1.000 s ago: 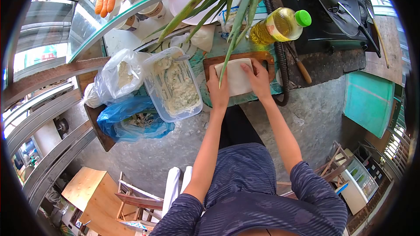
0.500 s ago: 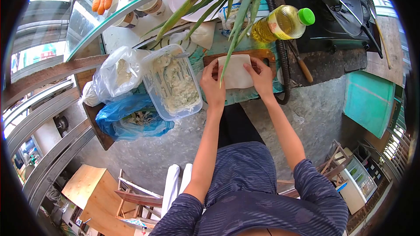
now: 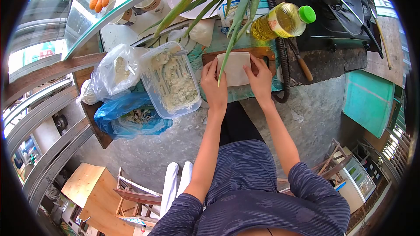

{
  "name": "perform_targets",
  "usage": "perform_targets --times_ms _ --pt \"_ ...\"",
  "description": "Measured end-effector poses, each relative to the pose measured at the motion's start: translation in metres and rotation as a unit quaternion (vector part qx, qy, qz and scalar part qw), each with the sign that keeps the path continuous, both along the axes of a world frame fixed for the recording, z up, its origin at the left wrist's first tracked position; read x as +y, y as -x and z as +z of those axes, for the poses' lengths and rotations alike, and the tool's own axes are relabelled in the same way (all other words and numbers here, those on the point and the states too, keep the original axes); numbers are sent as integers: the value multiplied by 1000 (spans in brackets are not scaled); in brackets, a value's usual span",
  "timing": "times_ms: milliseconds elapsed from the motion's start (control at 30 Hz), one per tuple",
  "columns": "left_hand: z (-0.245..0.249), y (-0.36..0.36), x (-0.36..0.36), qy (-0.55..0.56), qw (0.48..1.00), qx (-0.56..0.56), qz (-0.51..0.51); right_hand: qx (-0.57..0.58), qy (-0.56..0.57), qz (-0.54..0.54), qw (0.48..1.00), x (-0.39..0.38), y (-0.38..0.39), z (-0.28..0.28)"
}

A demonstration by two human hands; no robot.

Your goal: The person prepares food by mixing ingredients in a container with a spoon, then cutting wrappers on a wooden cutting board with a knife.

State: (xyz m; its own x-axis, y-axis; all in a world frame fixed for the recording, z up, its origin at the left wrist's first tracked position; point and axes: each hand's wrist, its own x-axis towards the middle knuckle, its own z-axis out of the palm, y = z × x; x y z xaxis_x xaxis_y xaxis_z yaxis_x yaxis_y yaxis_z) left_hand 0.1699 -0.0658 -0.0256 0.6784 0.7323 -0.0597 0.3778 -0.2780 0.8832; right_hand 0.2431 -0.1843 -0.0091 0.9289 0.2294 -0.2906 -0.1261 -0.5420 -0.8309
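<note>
Pale square dough wrappers (image 3: pixel 238 71), apparently a thin stack, lie over a wooden chopping board (image 3: pixel 210 57). My left hand (image 3: pixel 214 88) has its fingers closed against their left edge. At the right edge my right hand (image 3: pixel 260 82) grips them, thumb on top and fingers along the side. A long green leaf (image 3: pixel 238 26) hangs in front of the wrappers and hides a strip of them. To the left stands a clear plastic tub (image 3: pixel 197 100) with a creamy white-green mixture (image 3: pixel 177 85) inside.
An oil bottle (image 3: pixel 280 22) with a green cap stands behind my right hand, near a ribbed black hose (image 3: pixel 282 65) and a wooden-handled tool (image 3: pixel 304 67). A black stove (image 3: pixel 302 13) is at right. Blue (image 3: pixel 109 116) and clear (image 3: pixel 109 74) plastic bags sit left of the tub.
Both hands have shifted only slightly, staying at the wrappers' sides. The wrappers' near edge sits a little farther from me and looks straighter. The view has moved slightly.
</note>
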Motion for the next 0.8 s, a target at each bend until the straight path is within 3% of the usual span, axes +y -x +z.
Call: perform_targets --times_ms 800 --pt "21 6 -28 -72 996 56 -25 -107 -15 1 994 7 27 0"
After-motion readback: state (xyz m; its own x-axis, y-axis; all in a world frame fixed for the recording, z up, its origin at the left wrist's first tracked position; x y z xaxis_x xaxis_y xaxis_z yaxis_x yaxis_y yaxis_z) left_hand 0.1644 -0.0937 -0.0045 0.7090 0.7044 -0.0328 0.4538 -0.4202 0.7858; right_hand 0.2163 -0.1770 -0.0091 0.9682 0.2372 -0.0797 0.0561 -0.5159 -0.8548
